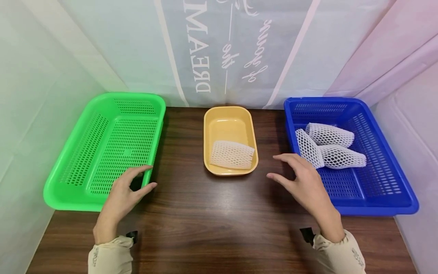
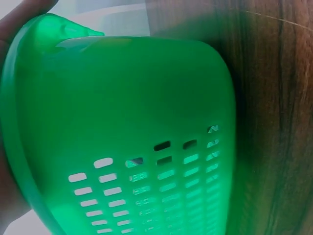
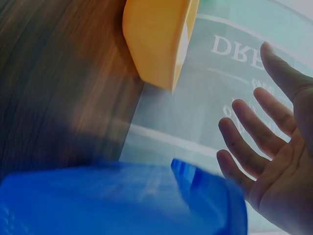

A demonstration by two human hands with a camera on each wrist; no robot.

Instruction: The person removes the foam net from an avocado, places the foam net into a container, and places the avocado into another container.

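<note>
My left hand is over the near right rim of the green basket, thumb and fingers apart, holding nothing. In the left wrist view, part of that hand shows beside the basket's rim. My right hand hovers at the left side of the blue basket, its fingers spread and empty; the right wrist view shows the same hand with a bare palm. Between the hands, a white foam net lies in the yellow tray. Several white foam nets lie in the blue basket.
The brown wooden table carries both baskets and the tray. Behind them hangs a pale cloth with printed lettering. Pale sheets also stand at the left and right sides.
</note>
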